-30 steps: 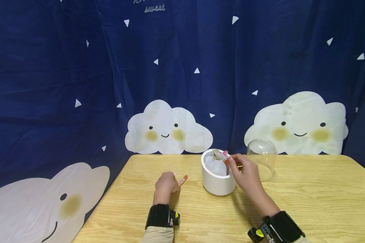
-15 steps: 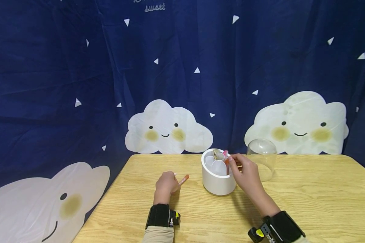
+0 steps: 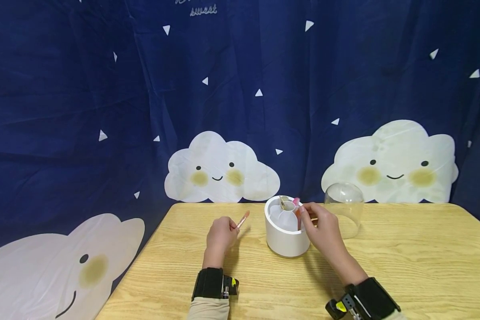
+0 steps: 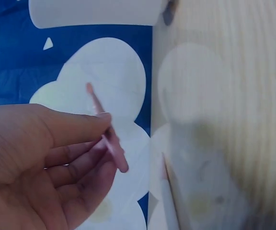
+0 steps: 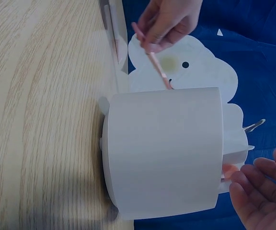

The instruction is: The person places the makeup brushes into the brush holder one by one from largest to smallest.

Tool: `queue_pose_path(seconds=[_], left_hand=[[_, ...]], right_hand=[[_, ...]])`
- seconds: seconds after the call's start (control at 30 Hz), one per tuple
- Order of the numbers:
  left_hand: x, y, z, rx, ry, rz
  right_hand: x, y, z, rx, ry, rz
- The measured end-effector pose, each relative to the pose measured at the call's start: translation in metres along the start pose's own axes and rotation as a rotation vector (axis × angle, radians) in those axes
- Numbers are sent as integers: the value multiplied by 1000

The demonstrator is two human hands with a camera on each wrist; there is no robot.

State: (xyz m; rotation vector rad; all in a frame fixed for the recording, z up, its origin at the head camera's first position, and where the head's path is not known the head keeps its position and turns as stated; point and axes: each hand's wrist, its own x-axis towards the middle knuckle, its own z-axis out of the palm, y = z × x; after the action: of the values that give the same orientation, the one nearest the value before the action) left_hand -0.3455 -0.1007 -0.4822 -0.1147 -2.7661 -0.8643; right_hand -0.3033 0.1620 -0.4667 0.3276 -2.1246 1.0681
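My left hand (image 3: 222, 235) pinches a pink makeup brush (image 4: 116, 153) between thumb and fingers, its orange-brown tip (image 3: 246, 214) pointing up and away. To its right stands a round white brush holder (image 3: 287, 242) with inner compartments. My right hand (image 3: 324, 226) is at the holder's right rim, fingers loosely bent. In the right wrist view its fingertips are right beside an orange brush head (image 5: 229, 171) poking out of the holder. A pink-tipped item (image 3: 296, 202) and a thin gold-coloured one (image 3: 282, 203) also stand in the holder.
Behind my right hand, a transparent dome cover (image 3: 346, 200) stands on the wooden table (image 3: 416, 253). Slim pale brushes (image 4: 168, 199) lie on the tabletop below my left hand. A dark blue curtain (image 3: 240, 53) with clouds hangs behind the table.
My left hand has risen from the table and moved slightly forward with the makeup brush, which now tilts up more. The right hand and the holder have stayed almost still.
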Motion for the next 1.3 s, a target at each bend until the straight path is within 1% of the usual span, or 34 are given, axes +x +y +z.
queue_pose_path(seconds=[0.13,0.27,0.43,0.53,0.6,0.7,0.87,1.0,1.1,1.17,1.3], left_hand=[[3,6,-3,-59,53,42],[4,16,-8,-144,107,100],[4,33,-13,-300,167,216],[3,44,-14,-374,184,267],[2,51,-15,-403,190,289],[-1,60,-15,-422,191,310],[-7,72,-12,-456,169,327],[-12,82,-10,-481,158,353],[-15,89,-8,-497,156,373],[-16,92,-6,-502,147,374],[-19,97,-3,-505,138,398]], right_hand=[[0,0,0,0,5,-10],[-1,0,0,3,9,-18],[-1,0,0,13,9,-19],[-1,-1,0,17,8,-15],[-1,-1,0,16,6,-13],[-1,-1,0,14,4,-9],[-1,-1,0,14,7,-7],[-1,0,-1,9,11,-4],[0,-1,-2,6,18,-2],[0,-2,-2,9,21,0],[1,-3,-4,17,32,0]])
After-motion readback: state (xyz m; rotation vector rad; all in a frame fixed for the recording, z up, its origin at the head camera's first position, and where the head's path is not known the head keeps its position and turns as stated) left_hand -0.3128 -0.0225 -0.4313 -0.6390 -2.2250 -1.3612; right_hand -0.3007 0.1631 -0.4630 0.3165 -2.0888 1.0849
